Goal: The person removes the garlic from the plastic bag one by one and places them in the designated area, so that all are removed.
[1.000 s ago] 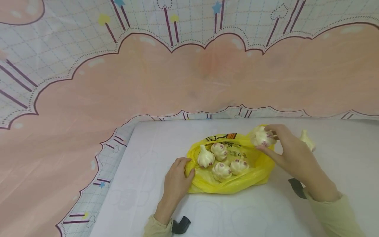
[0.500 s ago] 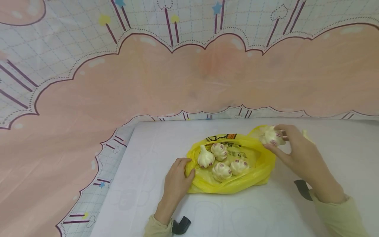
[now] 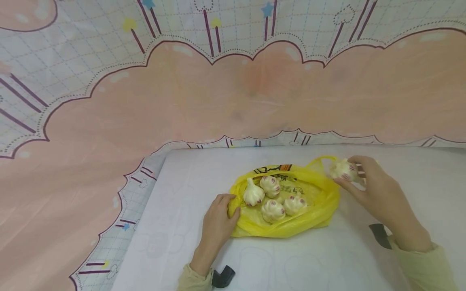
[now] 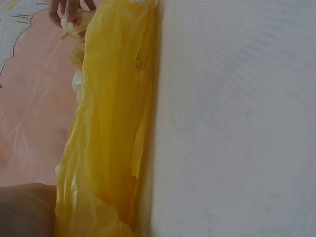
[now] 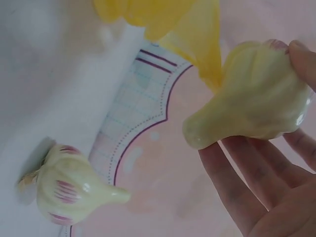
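A yellow plastic bag [image 3: 287, 228] lies open-mouthed on the white table, with several garlic bulbs [image 3: 253, 192] inside. The person's left hand [image 3: 217, 221] holds the bag's left rim between thumb and fingers. Just past the bag's right end, the right hand [image 3: 382, 195] holds a garlic bulb [image 3: 343, 169] above the table, thumb on one side and fingers on the other. The right wrist view shows this bulb's pale stem end [image 5: 197, 131] pointing away from the palm. Another garlic bulb [image 5: 69, 190] lies on the table, mostly hidden behind the right hand in the head view.
The white table [image 3: 174, 182] ends at the back against a peach and checked cloth backdrop [image 3: 218, 97]. A bag handle loop [image 3: 320, 159] stands up beside the held bulb. Black straps [image 3: 223, 277] show at both wrists.
The right hand has moved to the right with its garlic bulb, from over the bag's right end to beyond it. The left hand and the bulbs in the bag have stayed put.
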`<state>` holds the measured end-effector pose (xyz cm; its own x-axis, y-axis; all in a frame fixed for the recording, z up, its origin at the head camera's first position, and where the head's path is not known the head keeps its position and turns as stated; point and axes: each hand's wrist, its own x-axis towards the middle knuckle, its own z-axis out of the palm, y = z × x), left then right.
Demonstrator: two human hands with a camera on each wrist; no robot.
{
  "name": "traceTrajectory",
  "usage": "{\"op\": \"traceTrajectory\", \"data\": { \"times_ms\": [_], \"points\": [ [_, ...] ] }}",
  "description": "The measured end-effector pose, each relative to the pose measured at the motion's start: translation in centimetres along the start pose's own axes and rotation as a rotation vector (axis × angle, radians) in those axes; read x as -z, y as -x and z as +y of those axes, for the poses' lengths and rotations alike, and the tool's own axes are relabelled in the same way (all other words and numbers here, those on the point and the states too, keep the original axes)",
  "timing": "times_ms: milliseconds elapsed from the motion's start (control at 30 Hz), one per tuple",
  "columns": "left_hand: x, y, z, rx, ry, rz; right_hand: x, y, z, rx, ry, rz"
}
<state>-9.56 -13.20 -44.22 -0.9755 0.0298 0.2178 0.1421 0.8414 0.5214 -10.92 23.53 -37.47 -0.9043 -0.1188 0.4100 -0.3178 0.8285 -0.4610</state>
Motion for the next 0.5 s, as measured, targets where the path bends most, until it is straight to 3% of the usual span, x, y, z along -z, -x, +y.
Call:
{"op": "traceTrajectory", "data": {
  "times_ms": [500],
  "points": [
    [0.0, 0.0, 0.0, 0.007, -0.003, -0.009, 0.6, 0.3, 1.7, -0.121, -0.03, -0.041]
  ]
}}
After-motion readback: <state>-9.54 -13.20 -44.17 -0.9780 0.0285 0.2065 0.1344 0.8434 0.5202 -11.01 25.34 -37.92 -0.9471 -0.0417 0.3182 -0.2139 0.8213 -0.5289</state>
